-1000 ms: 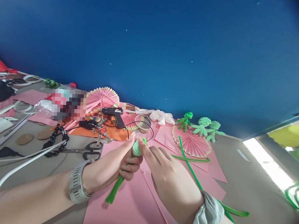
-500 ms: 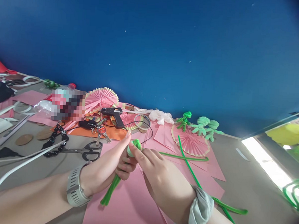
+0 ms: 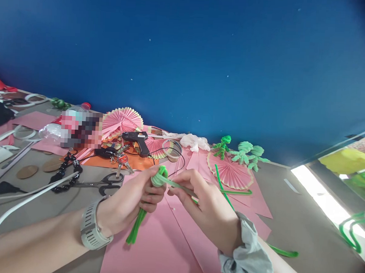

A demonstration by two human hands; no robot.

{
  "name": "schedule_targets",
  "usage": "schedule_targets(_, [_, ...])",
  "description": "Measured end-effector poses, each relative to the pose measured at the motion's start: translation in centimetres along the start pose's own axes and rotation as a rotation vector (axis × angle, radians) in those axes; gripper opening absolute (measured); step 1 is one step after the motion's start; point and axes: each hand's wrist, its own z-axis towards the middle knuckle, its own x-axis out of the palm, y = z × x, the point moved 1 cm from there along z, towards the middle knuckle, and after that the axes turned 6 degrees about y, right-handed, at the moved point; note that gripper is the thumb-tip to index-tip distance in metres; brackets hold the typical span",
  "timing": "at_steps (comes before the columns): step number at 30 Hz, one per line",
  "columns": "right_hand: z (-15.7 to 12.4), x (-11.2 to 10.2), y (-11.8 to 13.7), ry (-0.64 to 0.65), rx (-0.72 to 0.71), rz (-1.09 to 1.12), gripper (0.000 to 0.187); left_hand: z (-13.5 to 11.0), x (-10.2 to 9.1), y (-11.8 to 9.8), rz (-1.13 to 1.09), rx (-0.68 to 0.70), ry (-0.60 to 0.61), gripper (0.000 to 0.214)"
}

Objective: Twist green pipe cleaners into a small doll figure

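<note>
My left hand (image 3: 145, 191) is closed round a bundle of green pipe cleaners (image 3: 136, 228), whose ends hang below the fist. Above the thumb, the bundle's looped top is wrapped in a paler green pipe cleaner (image 3: 159, 179). That paler strand runs to the right into my right hand (image 3: 202, 202), where thumb and fingers pinch it. More loose green pipe cleaners (image 3: 219, 181) lie on the pink paper (image 3: 145, 257) behind and beside the right hand, which partly hides them.
A black glue gun (image 3: 139, 140), keys (image 3: 123, 160), scissors (image 3: 106, 184) and a tape roll (image 3: 172, 149) lie behind the hands. Pleated pink paper fans (image 3: 229, 169) and green pipe-cleaner figures (image 3: 244, 152) stand near the blue wall (image 3: 186, 63). A white cable (image 3: 16, 207) crosses the left.
My right hand has drawn back to the right from the top of the bundle, stretching the pale green strand between the hands. The left hand keeps its hold.
</note>
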Motion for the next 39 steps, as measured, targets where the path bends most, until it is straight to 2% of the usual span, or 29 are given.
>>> schedule_targets(2, [0.1,-0.4,0.1,0.025,0.035,0.081,0.006,-0.1,0.1,-0.2,-0.021,0.022,0.004,0.032])
schedule_targets(6, [0.6,-1.3,-0.1,0.115,0.088,0.185,0.014,-0.3,0.3,-0.3,0.020,0.054,0.074,0.029])
schedule_targets(9, [0.9,-2.0,-0.6,0.270,0.160,0.270,0.020,-0.7,0.4,-0.4,0.232,0.081,0.219,0.025])
schedule_targets(11, [1.0,-2.3,-0.9,0.360,0.207,0.301,0.021,-1.0,0.4,-0.5,0.452,0.064,0.255,0.023])
schedule_targets(14, [1.0,-2.4,-1.2,0.407,0.275,0.257,0.022,-1.5,0.4,-0.6,0.777,0.024,0.167,0.019])
schedule_targets(17, [0.9,-2.1,-1.6,0.388,0.303,0.184,0.023,-1.6,0.3,-0.3,1.019,0.010,0.085,0.023])
schedule_targets(22, [0.8,-1.5,-1.6,0.324,0.292,0.052,0.022,-1.1,-0.3,0.7,1.255,0.120,0.027,0.030])
schedule_targets(28, [0.2,-1.0,-0.2,0.179,0.233,-0.247,0.021,-0.3,-1.1,1.2,1.240,0.233,-0.008,0.028])
schedule_targets(34, [0.0,0.6,0.6,0.144,0.206,-0.418,0.024,-0.2,-1.1,0.6,1.168,0.236,-0.066,0.022])
schedule_targets(36, [0.0,1.1,0.8,0.123,0.178,-0.506,0.029,-0.1,-1.1,0.3,1.028,0.196,-0.036,0.021])
schedule_targets(39, [-0.2,1.7,0.9,0.083,0.105,-0.607,0.038,0.1,-0.9,0.1,0.675,0.015,0.059,0.027])
